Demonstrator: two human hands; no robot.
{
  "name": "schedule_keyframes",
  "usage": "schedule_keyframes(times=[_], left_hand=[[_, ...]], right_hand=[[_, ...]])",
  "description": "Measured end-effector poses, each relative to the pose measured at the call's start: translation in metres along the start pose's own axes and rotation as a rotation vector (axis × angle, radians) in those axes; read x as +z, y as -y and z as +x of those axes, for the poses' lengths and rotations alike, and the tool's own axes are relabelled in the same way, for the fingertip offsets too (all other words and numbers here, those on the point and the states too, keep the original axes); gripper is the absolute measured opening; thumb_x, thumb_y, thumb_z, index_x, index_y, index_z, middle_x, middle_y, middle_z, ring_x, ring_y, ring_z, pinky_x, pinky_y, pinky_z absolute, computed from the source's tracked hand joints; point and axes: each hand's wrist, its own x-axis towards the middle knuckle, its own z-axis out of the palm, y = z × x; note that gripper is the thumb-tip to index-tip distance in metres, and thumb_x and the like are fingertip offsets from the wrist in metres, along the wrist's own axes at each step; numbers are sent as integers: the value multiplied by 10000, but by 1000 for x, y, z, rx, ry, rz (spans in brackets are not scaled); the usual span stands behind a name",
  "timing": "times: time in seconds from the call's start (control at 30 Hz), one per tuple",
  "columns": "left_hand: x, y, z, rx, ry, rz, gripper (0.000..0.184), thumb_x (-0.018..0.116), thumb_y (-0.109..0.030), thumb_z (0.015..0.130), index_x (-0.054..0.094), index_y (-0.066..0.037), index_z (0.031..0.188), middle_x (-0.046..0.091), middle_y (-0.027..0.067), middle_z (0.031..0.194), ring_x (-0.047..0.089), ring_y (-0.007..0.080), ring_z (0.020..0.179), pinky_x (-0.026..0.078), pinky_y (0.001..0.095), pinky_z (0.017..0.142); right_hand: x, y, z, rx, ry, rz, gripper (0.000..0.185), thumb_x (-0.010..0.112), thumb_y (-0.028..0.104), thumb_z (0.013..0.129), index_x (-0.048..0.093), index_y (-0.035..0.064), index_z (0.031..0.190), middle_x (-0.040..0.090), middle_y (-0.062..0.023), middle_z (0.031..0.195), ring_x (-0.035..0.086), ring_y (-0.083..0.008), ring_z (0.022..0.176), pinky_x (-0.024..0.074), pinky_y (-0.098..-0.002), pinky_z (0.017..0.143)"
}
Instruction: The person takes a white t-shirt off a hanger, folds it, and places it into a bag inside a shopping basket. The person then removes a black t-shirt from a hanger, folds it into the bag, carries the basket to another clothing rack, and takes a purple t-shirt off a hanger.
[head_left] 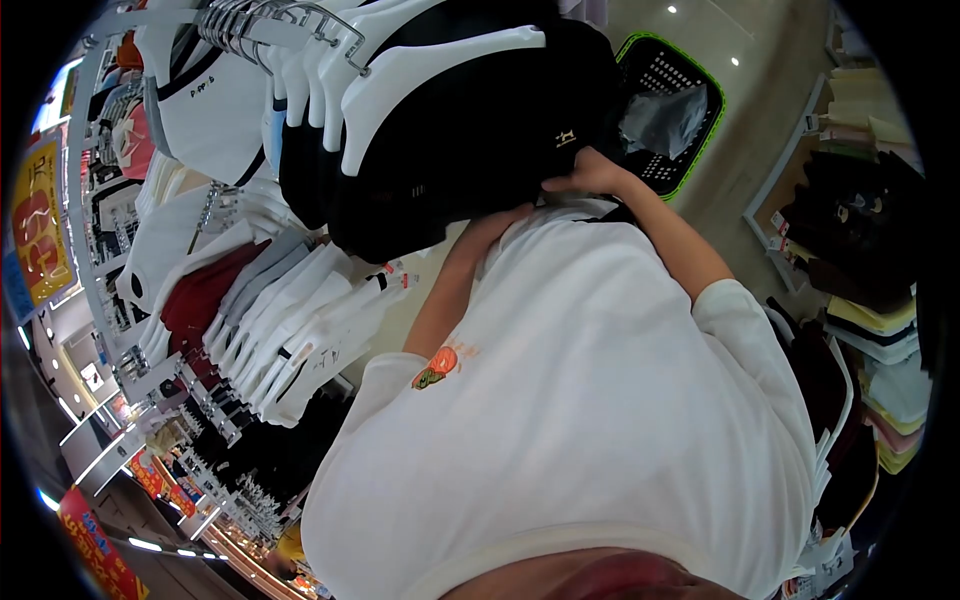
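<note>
A black shirt (470,120) hangs on a white hanger (400,75) at the front of a rack, with a small gold emblem on it. My right hand (592,172) is closed at the shirt's lower right edge, thumb and fingers pinching the fabric. My left hand (498,226) is at the lower edge, close to my body; its fingers are partly hidden by the dark cloth and my white shirt, so their grip does not show clearly. More dark garments on white hangers are close behind the black shirt.
A black basket with a green rim (722,105) stands on the floor to the right, a clear plastic bag (665,120) inside. White, grey and red garments (270,310) hang at left. Folded clothes (885,330) fill shelves at right. A yellow sign (42,225) hangs far left.
</note>
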Motion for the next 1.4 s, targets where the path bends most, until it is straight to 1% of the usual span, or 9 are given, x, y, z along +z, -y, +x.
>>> schedule_keyframes(times=[0.27, 0.4, 0.6, 0.73, 0.8, 0.9, 1.0, 1.13, 1.4], left_hand=[[-8, 12, 19, 136, -338, -156, 589, 557, -458, 976, 512, -21, 1369, 570, 143, 1343, 550, 269, 1198, 431, 393, 1039], [-8, 4, 19, 172, 50, -791, 633, 519, -530, 971, 490, -60, 1394, 552, 142, 1369, 519, 309, 1255, 390, 460, 1097], [3, -29, 3, 115, 271, -1075, 667, 459, -576, 978, 481, -63, 1402, 540, 131, 1383, 495, 323, 1282, 368, 498, 1114], [5, -27, 2, 65, 248, -913, 606, 525, -507, 977, 473, -80, 1402, 548, 112, 1356, 522, 283, 1240, 420, 435, 1061], [9, -27, -3, 134, 249, -730, 585, 603, -437, 962, 478, -67, 1398, 570, 113, 1325, 540, 273, 1216, 432, 400, 1040], [13, -42, -27, 384, 53, 178, 577, 677, -321, 933, 477, -31, 1390, 593, 111, 1288, 560, 253, 1188, 438, 349, 1010], [9, -27, -7, 444, -49, 264, 572, 658, -302, 945, 462, -7, 1395, 594, 110, 1286, 567, 236, 1176, 442, 329, 982], [1, -21, 18, 301, -95, -407, 399, 541, -210, 1012, 473, -33, 1362, 566, 125, 1308, 550, 250, 1211, 460, 444, 1035], [3, -59, -13, 169, 118, -849, 504, 537, -435, 990, 523, -44, 1308, 612, 82, 1227, 599, 248, 1123, 498, 410, 973]], right_hand=[[24, -43, 0, 213, -221, -114, 415, 642, 346, 922, 651, -13, 1130, 687, -259, 989, 654, -391, 951, 513, -408, 851], [21, -32, -4, 66, -227, 409, 473, 719, 381, 869, 659, -5, 1134, 711, -192, 964, 668, -335, 927, 507, -369, 861], [12, -16, -11, 83, 117, -97, 657, 754, 427, 825, 576, -42, 1249, 659, -200, 1162, 609, -312, 1126, 461, -357, 979], [21, -17, -3, 171, 0, -143, 583, 700, 386, 889, 555, -2, 1299, 643, -183, 1201, 596, -291, 1143, 451, -357, 993], [21, -8, -3, 31, -175, 242, 567, 669, 405, 908, 575, -4, 1290, 658, -154, 1178, 608, -263, 1113, 459, -352, 978], [11, 26, -8, 52, -275, 646, 558, 655, 403, 926, 576, -4, 1299, 659, -120, 1181, 591, -222, 1121, 443, -337, 990], [-1, 35, -14, 27, -156, 697, 601, 754, 374, 853, 583, 14, 1303, 649, -111, 1205, 574, -198, 1137, 426, -315, 1006], [-4, 14, -19, -66, 48, 339, 642, 876, 265, 690, 627, -2, 1220, 689, -120, 1106, 629, -215, 1026, 480, -324, 935], [14, -14, -20, 7, -152, 86, 363, 706, 170, 861, 643, -13, 1168, 706, -128, 996, 634, -232, 946, 485, -339, 904]])
